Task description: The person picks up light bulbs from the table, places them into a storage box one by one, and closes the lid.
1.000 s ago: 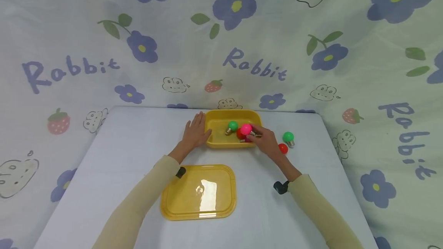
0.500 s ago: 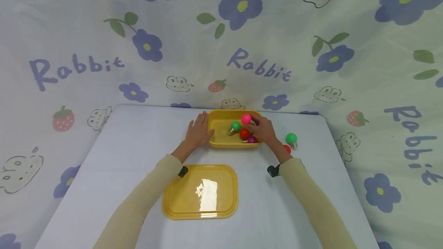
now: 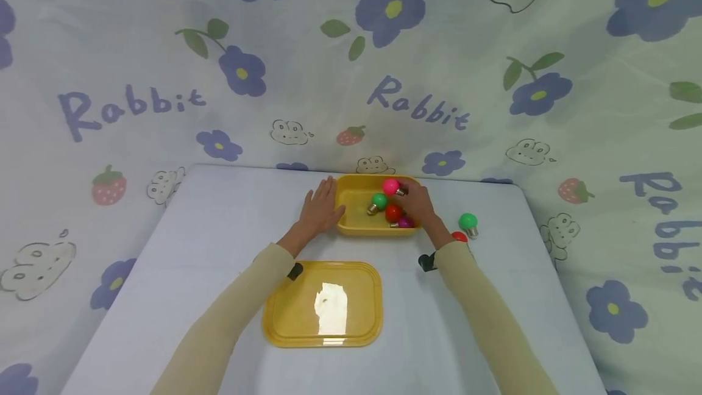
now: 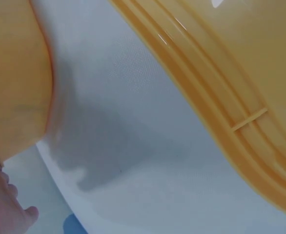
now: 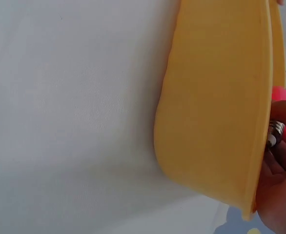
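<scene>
My right hand (image 3: 415, 204) pinches a pink light bulb (image 3: 390, 186) by its metal screw base, over the back right part of a yellow plastic bin (image 3: 378, 232). The bulb's round end points left. In the right wrist view, fingers (image 5: 285, 114) reach past the bin's rim to the screw base (image 5: 275, 134). Inside the bin lie a green bulb (image 3: 379, 201), a red bulb (image 3: 393, 213) and a purple bulb (image 3: 406, 222). My left hand (image 3: 320, 207) lies at the bin's left wall, fingers straight, thumb at the rim.
A flat yellow tray (image 3: 290, 316) lies on the white table, nearer than the bin, partly under the left forearm. To the right of the bin are a green bulb (image 3: 468, 221) and a red bulb (image 3: 459, 236), partly hidden by the right forearm. A patterned cloth (image 3: 307, 84) hangs behind.
My right hand has carried the pink bulb back from over the red and purple bulbs, which show more fully now. My left hand stays at the bin, and the head view has shifted slightly.
</scene>
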Available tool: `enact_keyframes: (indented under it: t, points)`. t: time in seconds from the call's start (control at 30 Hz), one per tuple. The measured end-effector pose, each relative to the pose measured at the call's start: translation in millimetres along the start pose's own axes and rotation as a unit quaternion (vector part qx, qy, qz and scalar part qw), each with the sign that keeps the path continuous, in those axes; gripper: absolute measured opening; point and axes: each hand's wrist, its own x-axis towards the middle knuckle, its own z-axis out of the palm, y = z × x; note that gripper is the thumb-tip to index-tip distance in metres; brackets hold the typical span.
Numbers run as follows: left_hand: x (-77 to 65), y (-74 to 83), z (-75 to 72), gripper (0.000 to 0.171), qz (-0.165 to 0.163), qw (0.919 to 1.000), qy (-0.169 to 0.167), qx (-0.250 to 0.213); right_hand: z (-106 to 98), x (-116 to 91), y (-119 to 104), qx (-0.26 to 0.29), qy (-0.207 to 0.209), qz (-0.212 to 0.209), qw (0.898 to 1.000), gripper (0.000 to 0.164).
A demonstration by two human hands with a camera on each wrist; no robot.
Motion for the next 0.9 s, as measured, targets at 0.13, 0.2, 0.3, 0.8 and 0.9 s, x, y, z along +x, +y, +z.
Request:
enact_keyframes:
  t: [0.13, 0.2, 0.3, 0.8, 0.9]
  points:
    - [-2.1, 2.4, -1.8, 0.08, 0.001, 1.0, -0.003, 0.0, 4, 3, 4, -0.001, -0.002, 0.001, 1.0, 0.045]
    - [-2.6, 2.7, -2.0, 0.079, 0.001, 1.0, -0.002, 0.005, 5, 5, 5, -0.003, -0.001, -0.004, 1.0, 0.045]
    - [-1.9, 2.4, -1.3, 0.079, -0.001, 1.0, -0.001, 0.009, 7, 6, 5, -0.014, 0.002, -0.016, 1.0, 0.044]
    - [-1.4, 2.8, 0.0, 0.079, -0.001, 1.0, 0.007, 0.007, 12, 11, 7, -0.041, 0.008, -0.004, 0.999, 0.039]
    - [-2.2, 2.6, -0.1, 0.078, -0.003, 0.9999, 0.009, 0.01, 14, 13, 8, -0.036, 0.005, 0.008, 0.999, 0.039]
